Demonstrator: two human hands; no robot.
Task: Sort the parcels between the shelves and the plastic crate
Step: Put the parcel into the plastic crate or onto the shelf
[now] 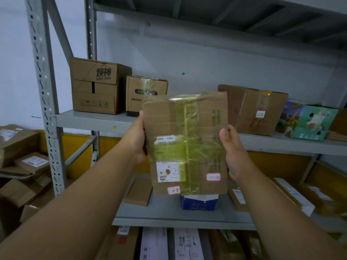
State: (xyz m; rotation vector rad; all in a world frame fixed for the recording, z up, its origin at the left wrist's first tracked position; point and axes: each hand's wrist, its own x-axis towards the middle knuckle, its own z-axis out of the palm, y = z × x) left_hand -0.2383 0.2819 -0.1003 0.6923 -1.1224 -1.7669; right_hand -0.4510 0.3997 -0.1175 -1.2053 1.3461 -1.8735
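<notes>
Parcel (187,143) up in front of me, a flat cardboard one wrapped in yellowish tape with a few stickers and a stained label on its face. I've got it held upright between both hands: left hand (137,139) clamped on its left edge, right hand (232,151) gripping the right edge with the thumb over the front.

Just below the parcel sits a blue and white box (199,202) on the lower shelf (169,212), with a small brown box (139,192) to the parcel's lower left and more labelled boxes off to its lower right.

Behind the parcel runs the middle shelf (90,121). Up and left of the parcel there's a tall carton with black lettering (95,85) and a smaller taped box (144,92) touching it. Right of the parcel is a wide brown box (257,109), then a colourful printed box (308,122) beyond that.

Far left of the parcel, past the shelf upright, a heap of brown parcels (22,162).
</notes>
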